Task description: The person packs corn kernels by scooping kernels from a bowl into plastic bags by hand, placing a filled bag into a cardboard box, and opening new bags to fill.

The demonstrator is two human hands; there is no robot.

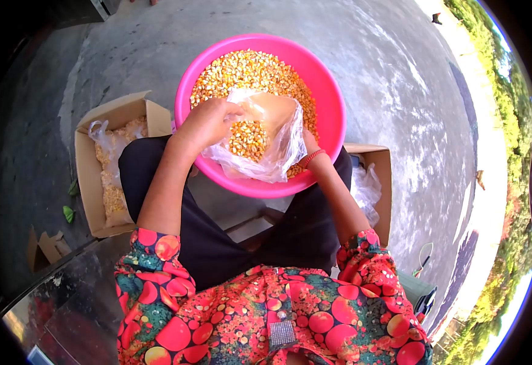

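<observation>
A pink basin point(336, 97) full of yellow corn kernels point(248, 67) rests over my lap. Above the kernels is a clear plastic bag point(284, 152), its mouth spread open, with a heap of corn inside. My left hand point(210, 123) is closed on the bag's left edge, fingers bent inward at the rim. On the opposite side my right hand point(310, 145), below it a red bracelet point(312, 158), grips the bag; its fingers are mostly hidden behind the plastic.
A cardboard box point(86, 182) with bagged kernels stands by my left leg. Another cardboard box point(383, 188) with clear plastic bags point(366, 191) is at my right. Green leaves point(69, 213) lie on the grey concrete floor point(132, 48). Greenery borders the far right.
</observation>
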